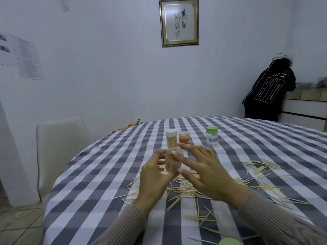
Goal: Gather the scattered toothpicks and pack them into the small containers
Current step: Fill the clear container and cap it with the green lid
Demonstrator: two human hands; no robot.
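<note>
Three jars stand far on the checked table (106, 167): a white-capped jar (171, 138), an orange jar (184, 137), a green-capped jar (212, 135). Loose toothpicks (184, 189) lie scattered beneath and right of the hands. The left hand (153, 175) grips a clear vial (173, 162) of toothpicks, raised above the table; the right hand (206, 171), fingers spread, touches its side.

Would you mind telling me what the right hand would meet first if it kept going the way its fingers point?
Probably the clear container held by the left hand; the right hand fingers already point at it.
</note>
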